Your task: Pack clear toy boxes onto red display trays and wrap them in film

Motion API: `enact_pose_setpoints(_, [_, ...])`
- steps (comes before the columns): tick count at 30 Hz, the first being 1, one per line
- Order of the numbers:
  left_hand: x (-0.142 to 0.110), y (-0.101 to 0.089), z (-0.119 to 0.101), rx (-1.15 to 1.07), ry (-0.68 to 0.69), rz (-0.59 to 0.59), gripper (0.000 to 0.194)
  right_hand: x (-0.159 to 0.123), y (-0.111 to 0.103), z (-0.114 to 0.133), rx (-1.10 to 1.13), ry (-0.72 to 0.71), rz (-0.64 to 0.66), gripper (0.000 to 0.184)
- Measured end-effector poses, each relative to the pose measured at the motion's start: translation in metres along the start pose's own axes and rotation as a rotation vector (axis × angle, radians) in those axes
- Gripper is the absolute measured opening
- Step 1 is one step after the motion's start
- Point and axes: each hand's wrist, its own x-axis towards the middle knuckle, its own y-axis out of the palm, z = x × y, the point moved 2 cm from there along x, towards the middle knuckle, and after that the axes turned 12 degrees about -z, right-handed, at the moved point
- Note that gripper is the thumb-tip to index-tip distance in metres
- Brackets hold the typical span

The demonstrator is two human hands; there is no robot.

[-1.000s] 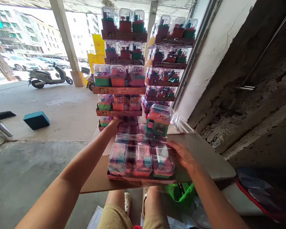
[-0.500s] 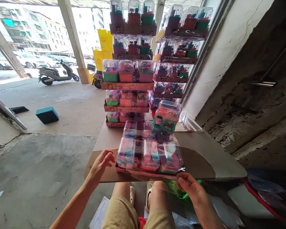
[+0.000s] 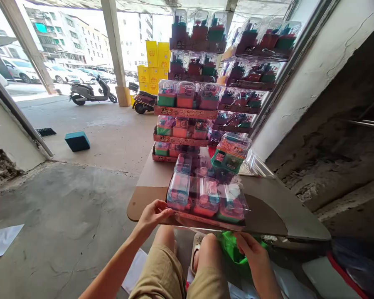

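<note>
A pink cardboard display tray (image 3: 205,221) sits at the table's front edge, holding several toy boxes (image 3: 207,199) with clear domed lids. Clear plastic film (image 3: 243,203) lies over them, shining in places. At the tray's front left corner my left hand (image 3: 154,216) is closed, thumb and fingers gripping the corner. Below the table edge, to the right, my right hand (image 3: 252,251) is pinched on what looks like the loose edge of the film, which is hard to see. One toy box with a green base (image 3: 230,153) stands tilted on the back of the tray.
Stacked trays of toy boxes (image 3: 185,112) rise at the back of the table (image 3: 146,201), with more wrapped stacks (image 3: 262,74) behind. Clear plastic sheets (image 3: 257,164) lie at the right. A green bag (image 3: 233,248) is under the table. A rough wall (image 3: 330,166) stands close on the right.
My left hand has moved in to the tray's front left corner and closed on it. My right hand has moved slightly down and away from the tray. The view has turned left.
</note>
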Motion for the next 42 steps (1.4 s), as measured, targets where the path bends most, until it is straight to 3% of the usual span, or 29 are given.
enact_pose_setpoints(4, [-0.002, 0.005, 0.007, -0.004, 0.083, 0.113, 0.039, 0.002, 0.001, -0.007, -0.030, -0.044, 0.001, 0.048])
enact_pose_setpoints(7, [0.001, 0.006, 0.016, 0.021, 0.143, 0.060, 0.037, 0.002, -0.001, -0.006, -0.076, -0.081, 0.036, 0.044])
enact_pose_setpoints(12, [0.002, 0.002, 0.028, -0.060, 0.150, -0.178, 0.037, 0.004, -0.002, -0.008, -0.113, -0.137, 0.024, 0.045])
enact_pose_setpoints(15, [0.000, 0.002, 0.028, -0.051, 0.181, -0.153, 0.043, 0.006, -0.001, -0.012, -0.125, -0.175, 0.014, 0.047])
enact_pose_setpoints(20, [-0.002, 0.000, 0.021, 0.083, 0.284, -0.192, 0.025, 0.008, 0.001, -0.016, -0.108, -0.305, 0.018, 0.046])
enact_pose_setpoints(25, [0.000, 0.002, 0.024, 0.128, 0.270, -0.109, 0.022, 0.009, 0.003, -0.015, -0.136, -0.386, 0.017, 0.044])
enact_pose_setpoints(29, [0.002, 0.004, 0.034, 0.136, 0.227, -0.095, 0.019, 0.008, 0.006, -0.014, -0.201, -0.503, -0.057, 0.045])
enact_pose_setpoints(42, [-0.005, 0.014, 0.030, 0.261, 0.337, -0.305, 0.018, 0.002, 0.015, -0.019, -0.240, -0.630, -0.260, 0.049])
